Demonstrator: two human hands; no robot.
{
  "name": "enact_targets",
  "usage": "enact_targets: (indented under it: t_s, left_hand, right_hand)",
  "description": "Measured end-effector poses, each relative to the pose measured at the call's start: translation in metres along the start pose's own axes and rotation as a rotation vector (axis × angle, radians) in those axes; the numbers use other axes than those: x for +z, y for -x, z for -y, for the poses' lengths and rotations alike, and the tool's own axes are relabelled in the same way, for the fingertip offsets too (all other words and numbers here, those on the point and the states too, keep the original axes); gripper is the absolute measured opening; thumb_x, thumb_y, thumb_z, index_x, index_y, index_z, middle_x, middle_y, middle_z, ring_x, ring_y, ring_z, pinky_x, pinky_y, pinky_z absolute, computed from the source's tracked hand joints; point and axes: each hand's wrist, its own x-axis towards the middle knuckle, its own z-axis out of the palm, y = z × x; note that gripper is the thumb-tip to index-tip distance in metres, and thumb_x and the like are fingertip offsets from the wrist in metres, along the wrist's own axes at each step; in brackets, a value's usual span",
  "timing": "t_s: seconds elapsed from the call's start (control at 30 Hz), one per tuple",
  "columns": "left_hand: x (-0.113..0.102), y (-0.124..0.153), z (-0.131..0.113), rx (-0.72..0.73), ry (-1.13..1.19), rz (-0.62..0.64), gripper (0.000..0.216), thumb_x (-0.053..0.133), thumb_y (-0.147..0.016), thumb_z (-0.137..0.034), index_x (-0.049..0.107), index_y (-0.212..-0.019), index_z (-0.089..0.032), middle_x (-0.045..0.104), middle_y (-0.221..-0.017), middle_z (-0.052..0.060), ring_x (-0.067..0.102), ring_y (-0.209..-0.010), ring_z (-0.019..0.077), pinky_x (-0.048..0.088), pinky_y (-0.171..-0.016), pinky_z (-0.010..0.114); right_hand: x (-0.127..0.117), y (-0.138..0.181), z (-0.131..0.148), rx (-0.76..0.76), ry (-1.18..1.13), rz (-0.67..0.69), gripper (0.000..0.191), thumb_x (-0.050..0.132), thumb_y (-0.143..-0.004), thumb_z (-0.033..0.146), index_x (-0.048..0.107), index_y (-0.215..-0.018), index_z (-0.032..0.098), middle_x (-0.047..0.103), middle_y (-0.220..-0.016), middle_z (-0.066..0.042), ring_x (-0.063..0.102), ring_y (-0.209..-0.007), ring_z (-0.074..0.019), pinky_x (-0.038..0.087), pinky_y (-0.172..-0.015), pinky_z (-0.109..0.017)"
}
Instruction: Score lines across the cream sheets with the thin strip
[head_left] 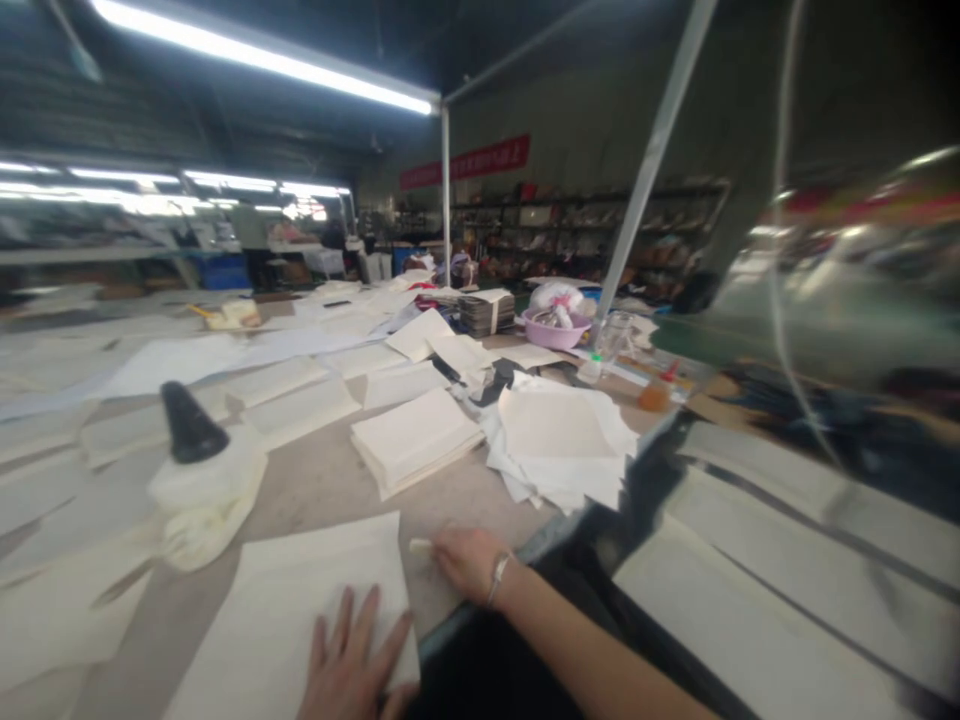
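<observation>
My left hand (354, 655) lies with fingers spread on a cream sheet (300, 590) at the table's near edge. To its right, my right hand (469, 560) is closed, low over the tabletop and just beyond the sheet's right edge. A short cream-coloured piece (421, 546) sticks out of its fingers to the left; the blur hides what kind it is. Farther in stands a stack of cream sheets (416, 430), with a pile of ragged-edged white sheets (562, 430) beside it.
On the left, a black cone (191, 425) sits on a whitish lump (202, 500). Several cream pieces (780, 580) lie on the surface at right. Farther back are a pink basin (555, 332), an orange bottle with a red tip (658, 390) and a metal post (652, 160).
</observation>
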Motion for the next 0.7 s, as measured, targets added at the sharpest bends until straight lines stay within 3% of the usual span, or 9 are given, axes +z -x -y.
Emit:
enact_targets:
  t_s: [0.13, 0.4, 0.6, 0.7]
  left_hand:
    - [0.013, 0.006, 0.013, 0.123, 0.052, -0.097, 0.061, 0.055, -0.077, -0.052, 0.034, -0.134, -0.043, 0.032, -0.147, 0.011, 0.020, -0.134, 0.0459, 0.026, -0.096, 0.069]
    - [-0.001, 0.003, 0.012, 0.194, -0.012, -0.228, 0.063, 0.051, -0.080, -0.053, 0.030, -0.138, -0.041, 0.034, -0.145, 0.013, 0.030, -0.129, 0.0463, 0.036, -0.089, 0.066]
    - [-0.007, 0.004, 0.009, 0.202, -0.052, -0.231, 0.063, 0.051, -0.080, -0.054, 0.031, -0.138, -0.037, 0.031, -0.147, 0.010, 0.025, -0.132, 0.0455, 0.034, -0.090, 0.065]
    - [-0.009, 0.001, 0.007, 0.255, -0.094, -0.254, 0.059, 0.050, -0.081, -0.049, 0.037, -0.136, -0.033, 0.030, -0.148, 0.005, 0.021, -0.134, 0.0419, 0.022, -0.099, 0.065]
  right_hand:
    - [-0.014, -0.017, 0.013, -0.076, 0.118, 0.152, 0.029, 0.035, -0.092, 0.034, 0.060, -0.100, 0.022, 0.068, -0.093, -0.007, 0.065, -0.081, -0.0219, 0.049, -0.065, -0.032]
    - [-0.020, -0.050, 0.024, -0.120, 0.227, 0.296, 0.023, 0.044, -0.087, 0.029, 0.062, -0.100, 0.021, 0.068, -0.093, -0.009, 0.066, -0.079, -0.0243, 0.051, -0.061, -0.033]
    - [-0.023, -0.058, 0.022, -0.197, 0.257, 0.383, 0.021, 0.052, -0.082, 0.024, 0.063, -0.100, 0.021, 0.070, -0.095, -0.008, 0.065, -0.084, -0.0236, 0.050, -0.067, -0.032]
    - [-0.026, -0.054, 0.020, -0.208, 0.260, 0.401, 0.022, 0.054, -0.082, 0.025, 0.063, -0.101, 0.021, 0.070, -0.095, -0.008, 0.065, -0.084, -0.0235, 0.049, -0.068, -0.032]
